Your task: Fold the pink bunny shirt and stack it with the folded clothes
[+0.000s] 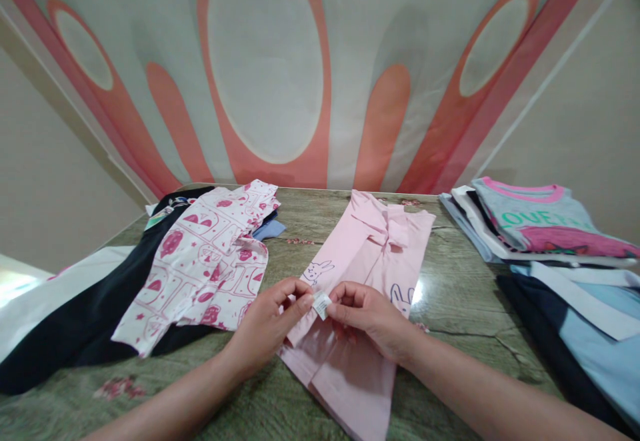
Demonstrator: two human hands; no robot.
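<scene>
A pink garment (pixel 370 374) with bunny drawings lies on the table in front of me, its sleeves folded inward over the body. Just above its middle, a small white label (pixel 321 305) with tiny print is stretched between my two hands. My left hand (pixel 280 308) pinches the label's left edge between thumb and finger. On the other side, my right hand (pixel 365 311) pinches its right edge the same way. The print is too small to read, and I cannot tell whether the label is attached to the garment.
To the left, a white garment with pink fruit prints (pixel 200 261) lies over black clothing (pixel 100 321). At the right stand a stack topped by a grey shirt (pixel 540 214) and a pile with light blue cloth (pixel 595 348). A patterned wall hanging (pixel 345 41) rises behind the wood-patterned table (pixel 465 294).
</scene>
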